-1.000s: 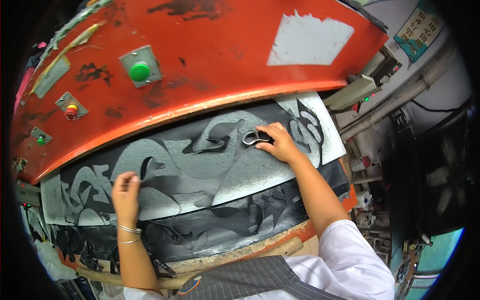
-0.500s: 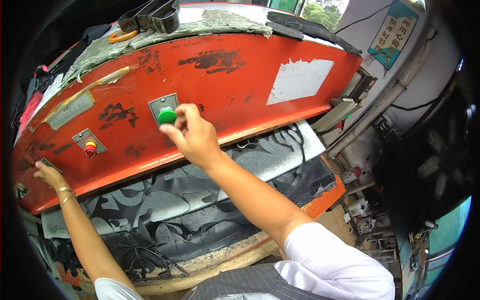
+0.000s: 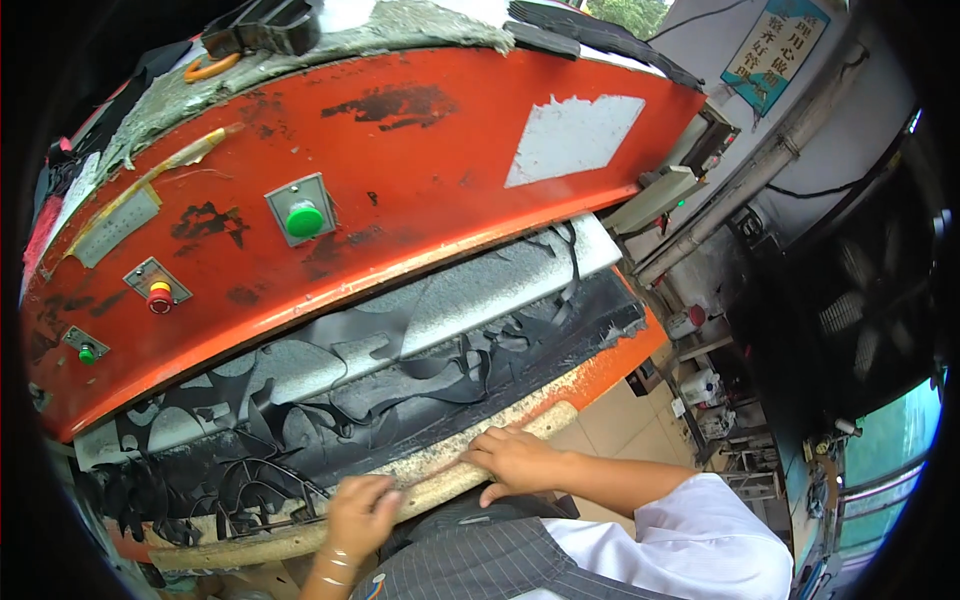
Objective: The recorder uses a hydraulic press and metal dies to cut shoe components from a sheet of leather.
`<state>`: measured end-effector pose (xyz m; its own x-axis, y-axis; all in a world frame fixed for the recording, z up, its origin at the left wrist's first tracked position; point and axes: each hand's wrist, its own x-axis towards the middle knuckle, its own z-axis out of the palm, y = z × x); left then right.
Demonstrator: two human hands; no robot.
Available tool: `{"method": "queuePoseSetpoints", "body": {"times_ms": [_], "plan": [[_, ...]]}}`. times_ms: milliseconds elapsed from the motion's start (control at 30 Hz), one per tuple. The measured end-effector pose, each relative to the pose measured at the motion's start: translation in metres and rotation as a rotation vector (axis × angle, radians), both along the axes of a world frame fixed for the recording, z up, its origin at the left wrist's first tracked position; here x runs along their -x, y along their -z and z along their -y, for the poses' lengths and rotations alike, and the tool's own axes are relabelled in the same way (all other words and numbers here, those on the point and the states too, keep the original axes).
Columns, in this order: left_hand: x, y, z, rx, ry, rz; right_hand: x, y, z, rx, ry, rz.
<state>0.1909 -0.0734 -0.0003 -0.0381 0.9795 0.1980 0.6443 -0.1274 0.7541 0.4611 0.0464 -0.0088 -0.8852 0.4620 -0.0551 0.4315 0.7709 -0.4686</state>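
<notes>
My left hand [image 3: 360,512] is low in front of me at the pale rounded bar [image 3: 435,492] along the machine's front edge. Its fingers are loosely bent and apart, with nothing seen in them. Over the same bar, further right, rests my right hand [image 3: 518,462], fingers stretched across it and thumb spread on the near side. Beyond both hands lies the black sheet scrap [image 3: 420,385], full of curved cut-outs, partly on a pale board [image 3: 375,335]. Left of my left hand, a dark thin-walled metal frame [image 3: 270,495] sits by the bar.
A red machine beam [image 3: 420,160] spans above the board. It carries a large green button [image 3: 304,220], a red-and-yellow knob [image 3: 160,296] and a small green button [image 3: 88,354]. Dark metal forms [image 3: 265,30] lie on top. A dark fan [image 3: 860,310] stands right.
Both hands have come down from the large green button and the beam's left end to the front bar. The pale board sits a little differently in view, and the view has shifted slightly.
</notes>
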Motion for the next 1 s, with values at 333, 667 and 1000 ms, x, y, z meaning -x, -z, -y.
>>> {"method": "queuePoseSetpoints", "body": {"times_ms": [333, 667, 1000], "plan": [[-0.034, 0.000, -0.024, 0.182, 0.078, -0.222, 0.020, 0.011, 0.018, -0.117, 0.232, -0.103], [-0.025, -0.015, -0.207, -0.219, -0.132, -0.307, 0.024, 0.011, -0.209, -0.451, 0.641, -0.507], [-0.015, 0.028, -0.259, -0.245, 0.056, -0.314, -0.045, -0.002, -0.202, -0.254, 0.566, -0.193]]}}
